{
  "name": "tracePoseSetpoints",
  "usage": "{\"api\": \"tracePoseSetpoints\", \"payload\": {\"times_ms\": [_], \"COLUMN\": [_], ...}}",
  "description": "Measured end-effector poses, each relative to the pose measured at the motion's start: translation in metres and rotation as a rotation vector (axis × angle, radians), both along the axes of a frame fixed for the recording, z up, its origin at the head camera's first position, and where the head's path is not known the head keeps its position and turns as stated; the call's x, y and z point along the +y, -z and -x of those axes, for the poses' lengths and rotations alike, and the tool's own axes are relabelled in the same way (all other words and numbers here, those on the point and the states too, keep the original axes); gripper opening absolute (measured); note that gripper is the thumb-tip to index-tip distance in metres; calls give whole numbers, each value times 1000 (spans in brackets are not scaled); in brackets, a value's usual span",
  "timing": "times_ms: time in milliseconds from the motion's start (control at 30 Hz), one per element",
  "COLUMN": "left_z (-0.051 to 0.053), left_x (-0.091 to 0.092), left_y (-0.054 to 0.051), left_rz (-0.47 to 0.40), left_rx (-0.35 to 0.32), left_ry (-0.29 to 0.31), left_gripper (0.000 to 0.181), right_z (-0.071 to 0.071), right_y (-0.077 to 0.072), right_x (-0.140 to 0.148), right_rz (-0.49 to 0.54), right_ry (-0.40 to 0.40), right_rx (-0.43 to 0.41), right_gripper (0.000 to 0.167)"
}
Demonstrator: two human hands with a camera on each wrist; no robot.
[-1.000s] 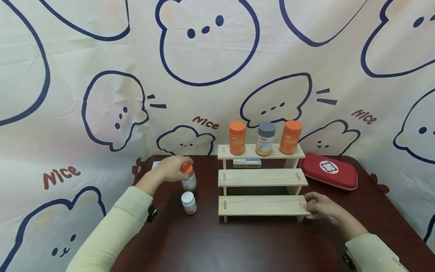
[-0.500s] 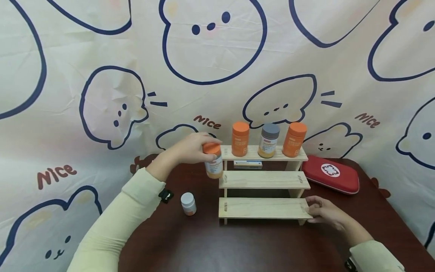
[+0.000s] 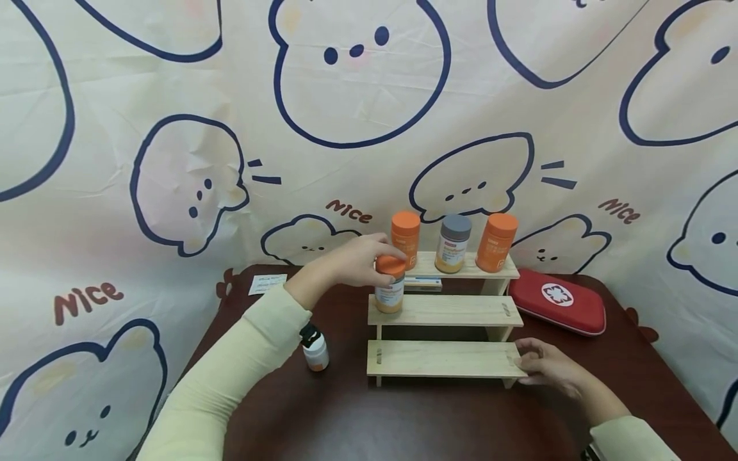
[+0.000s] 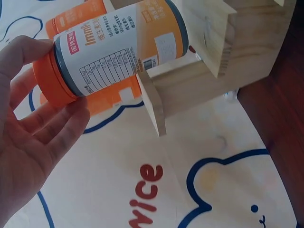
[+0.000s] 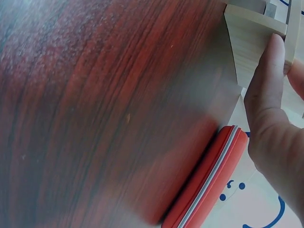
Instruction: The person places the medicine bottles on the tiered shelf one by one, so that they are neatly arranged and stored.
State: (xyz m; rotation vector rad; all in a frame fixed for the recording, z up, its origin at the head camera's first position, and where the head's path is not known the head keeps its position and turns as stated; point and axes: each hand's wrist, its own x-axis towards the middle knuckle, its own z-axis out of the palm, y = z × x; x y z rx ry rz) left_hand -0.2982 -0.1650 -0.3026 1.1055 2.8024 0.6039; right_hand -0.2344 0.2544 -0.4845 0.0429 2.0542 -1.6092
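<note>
My left hand (image 3: 359,262) holds a supplement bottle (image 3: 389,294) by its orange cap, upright over the left end of the middle step of a three-step wooden shelf (image 3: 450,310). Whether its base touches the board I cannot tell. In the left wrist view, thumb and fingers pinch the cap of the bottle (image 4: 104,47), whose label is white and yellow. My right hand (image 3: 548,368) grips the right end of the lowest step, thumb on one face of the wood (image 5: 259,42) in the right wrist view.
On the top step stand two orange bottles (image 3: 497,243) and a grey-capped bottle (image 3: 453,244). A red zip case (image 3: 558,301) lies right of the shelf. A small white bottle (image 3: 316,354) stands left, partly behind my wristband. A white card (image 3: 267,283) lies at the back left.
My left hand has lifted the orange-capped bottle off the table and carried it right to the middle step. My right hand has stayed on the lowest step.
</note>
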Motion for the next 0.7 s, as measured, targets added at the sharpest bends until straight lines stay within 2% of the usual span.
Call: {"api": "tracePoseSetpoints", "payload": {"times_ms": [167, 267, 467, 700], "left_z": [1, 0, -2, -1], "left_x": [11, 16, 20, 19], "left_y": [5, 8, 14, 16], "left_rz": [4, 9, 27, 3], "left_rx": [4, -19, -38, -45], "left_ry": [39, 52, 46, 43], "left_gripper": [44, 44, 44, 45], "right_z": [-1, -3, -7, -4], "right_y": [2, 3, 3, 1], "right_x": [0, -1, -3, -1], "right_rz": [23, 23, 15, -7], "right_ry": [-2, 8, -2, -4], "right_rx": [20, 17, 14, 33], "right_gripper": [64, 64, 63, 63]}}
